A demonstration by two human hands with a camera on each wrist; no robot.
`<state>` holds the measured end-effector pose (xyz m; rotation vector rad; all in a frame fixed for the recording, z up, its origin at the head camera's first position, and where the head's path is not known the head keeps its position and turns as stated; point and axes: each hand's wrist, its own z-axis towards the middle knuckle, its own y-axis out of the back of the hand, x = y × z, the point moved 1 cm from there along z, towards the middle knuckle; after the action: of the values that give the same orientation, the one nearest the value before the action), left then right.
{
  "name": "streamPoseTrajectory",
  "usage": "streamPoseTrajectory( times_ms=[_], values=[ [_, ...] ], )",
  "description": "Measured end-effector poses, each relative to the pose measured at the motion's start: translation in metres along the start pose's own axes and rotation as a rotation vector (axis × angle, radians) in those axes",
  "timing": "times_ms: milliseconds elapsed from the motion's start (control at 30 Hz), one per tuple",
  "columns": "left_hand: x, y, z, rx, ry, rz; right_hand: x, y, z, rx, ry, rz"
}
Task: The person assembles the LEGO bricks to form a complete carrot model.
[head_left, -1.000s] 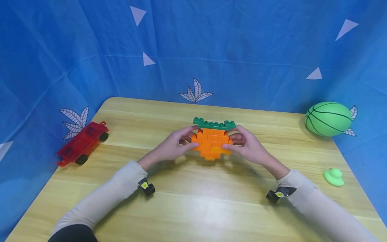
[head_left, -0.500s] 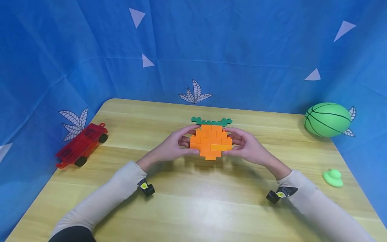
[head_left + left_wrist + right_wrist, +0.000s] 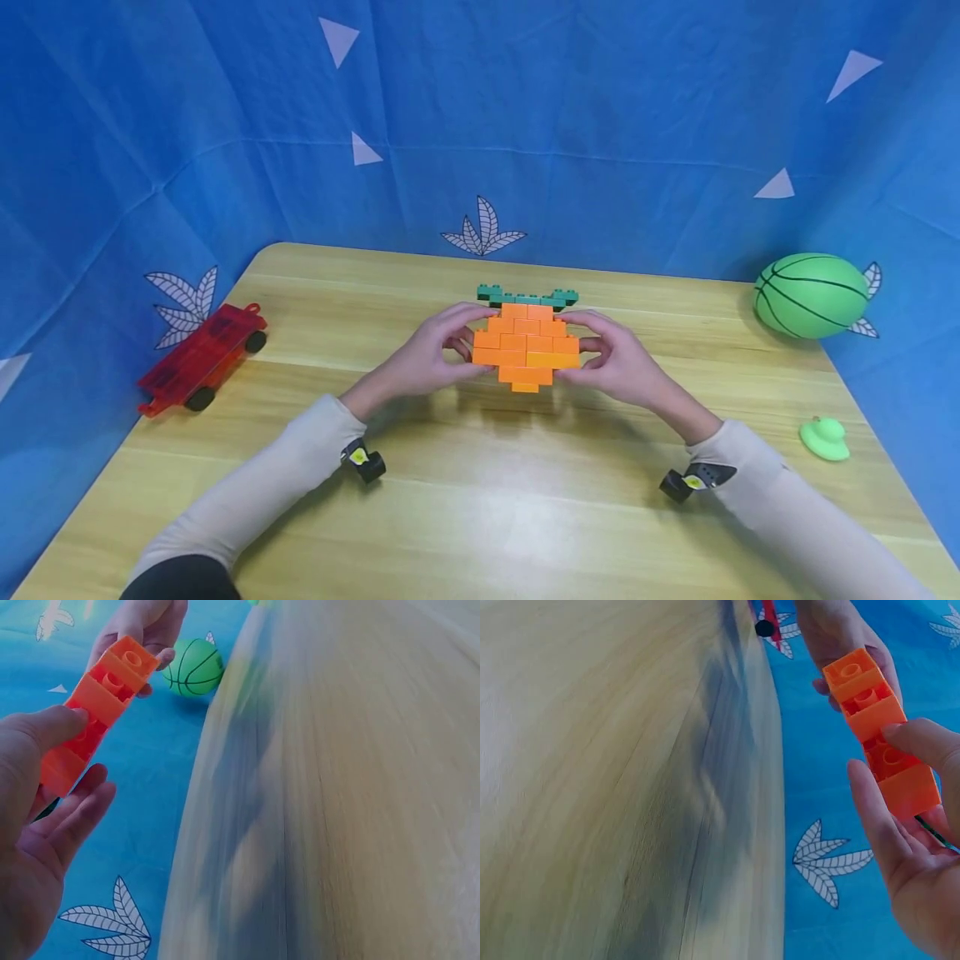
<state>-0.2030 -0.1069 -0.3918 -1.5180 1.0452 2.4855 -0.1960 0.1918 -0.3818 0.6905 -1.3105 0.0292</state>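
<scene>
A carrot-like model of orange toy bricks [image 3: 527,346] with a green brick top [image 3: 528,298] is held upright between both hands, clear above the table. My left hand [image 3: 438,354] grips its left edge, thumb low and fingers higher up behind. On the opposite edge my right hand [image 3: 618,358] grips it the same way. Both wrist views look at the model from below: hollow undersides of the orange bricks [image 3: 101,712] show, with the left thumb pressed on them, and the right thumb presses the orange bricks [image 3: 885,731] likewise. The green top is mostly hidden there.
A red toy wagon [image 3: 206,358] with black wheels stands at the table's left edge. At the right are a green ball [image 3: 812,296] and a small green rubber duck [image 3: 825,438]. A blue curtain [image 3: 480,100] surrounds the wooden table [image 3: 465,517].
The brick model has tilted so its front faces the camera more squarely, and the green top shows narrower. The thumbs have slid from its front face to its lower edges.
</scene>
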Motion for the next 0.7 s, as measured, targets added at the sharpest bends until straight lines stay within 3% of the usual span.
streamPoseTrajectory(
  times_ms=[167, 300, 467, 700],
  values=[
    [0.002, 0.0, 0.002, 0.007, -0.004, 0.047, -0.001, 0.002, 0.002, -0.042, 0.073, -0.124],
    [0.005, -0.001, 0.006, 0.019, 0.06, 0.09, -0.006, 0.006, 0.007, -0.054, 0.096, -0.218],
    [0.011, -0.003, 0.012, 0.064, 0.164, 0.128, -0.016, 0.011, 0.014, -0.031, 0.054, -0.272],
    [0.025, -0.006, 0.018, 0.152, 0.258, 0.194, -0.032, 0.006, 0.02, 0.06, -0.02, -0.342]
  ],
)
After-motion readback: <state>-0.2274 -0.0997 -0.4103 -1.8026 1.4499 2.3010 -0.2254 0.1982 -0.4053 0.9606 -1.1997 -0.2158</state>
